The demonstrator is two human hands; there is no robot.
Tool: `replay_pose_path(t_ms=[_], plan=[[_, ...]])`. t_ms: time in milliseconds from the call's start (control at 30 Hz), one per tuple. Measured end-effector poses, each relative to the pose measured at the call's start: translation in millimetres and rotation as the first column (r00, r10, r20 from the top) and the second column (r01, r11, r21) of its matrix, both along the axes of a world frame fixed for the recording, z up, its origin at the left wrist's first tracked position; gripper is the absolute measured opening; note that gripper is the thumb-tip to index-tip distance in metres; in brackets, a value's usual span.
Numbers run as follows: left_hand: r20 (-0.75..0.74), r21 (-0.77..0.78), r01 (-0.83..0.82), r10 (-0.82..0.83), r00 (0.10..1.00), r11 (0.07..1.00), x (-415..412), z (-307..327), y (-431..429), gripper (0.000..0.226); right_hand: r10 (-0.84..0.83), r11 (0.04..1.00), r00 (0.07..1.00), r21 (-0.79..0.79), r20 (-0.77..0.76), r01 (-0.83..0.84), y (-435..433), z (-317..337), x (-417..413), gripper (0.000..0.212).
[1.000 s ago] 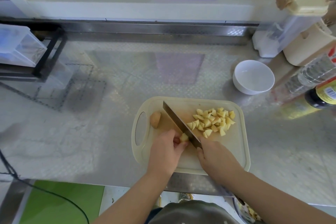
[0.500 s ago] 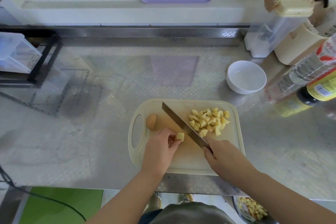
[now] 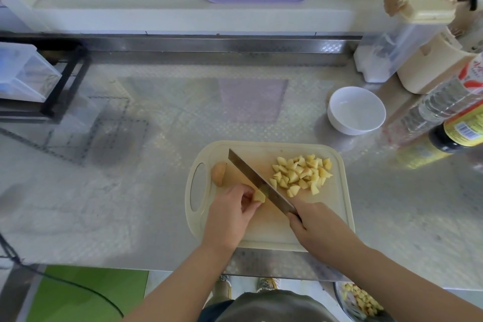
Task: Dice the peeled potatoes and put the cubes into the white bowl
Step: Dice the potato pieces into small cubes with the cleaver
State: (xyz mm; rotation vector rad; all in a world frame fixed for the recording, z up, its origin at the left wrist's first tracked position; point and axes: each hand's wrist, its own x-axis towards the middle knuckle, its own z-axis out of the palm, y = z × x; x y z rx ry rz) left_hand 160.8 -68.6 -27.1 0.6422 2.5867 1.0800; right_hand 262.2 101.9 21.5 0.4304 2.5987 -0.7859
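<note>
**Potato chunk [image 3: 259, 196], small and pale yellow, freed for its next cut**

A second ago the left hand [image 3: 230, 217] covered it under the blade. Now the fingertips pinch it in plain sight at lower centre, on the cream plastic cutting board [image 3: 326, 217], just beside the long steel knife [image 3: 256, 180], whose handle the right hand [image 3: 316, 225] grips. Yellow cubes [image 3: 300, 175] heap right of the blade. The round white bowl [image 3: 356, 112], upper right, shows none yet.

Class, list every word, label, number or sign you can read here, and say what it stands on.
No text can be read.
Clear bottle: red print on a white label, too blurred.
Dark bottle: barcode on a yellow label, digits too small.
</note>
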Motion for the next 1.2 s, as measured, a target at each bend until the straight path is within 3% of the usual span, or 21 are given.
replay_pose_path(t_ms=[467,633,767,1000,1200], plan=[[0.028,-0.017,-0.024,0.025,0.999,1.000,-1,5,3,0.015,0.045,0.998,0.998,0.046,0.043,-0.047,-8,-9,-13,0.016],[0.058,-0.009,-0.006,0.007,0.998,1.000,-2,6,1,0.015,0.001,0.998,0.999,0.056,0.035,-0.003,-13,-11,-16,0.015],[0.072,-0.025,0.026,-0.024,0.997,0.999,-2,11,1,0.015,-0.135,0.991,0.991,0.002,0.002,0.135,-11,-11,-21,0.014],[0.354,-0.080,0.109,-0.074,0.932,0.991,-22,27,5,0.022,-0.103,0.994,0.995,-0.023,-0.001,0.103,11,-2,-13,0.014],[0.417,-0.114,0.087,-0.031,0.908,0.990,-37,24,9,0.022,-0.094,0.994,0.996,-0.052,0.014,0.094,9,5,-10,0.016]])
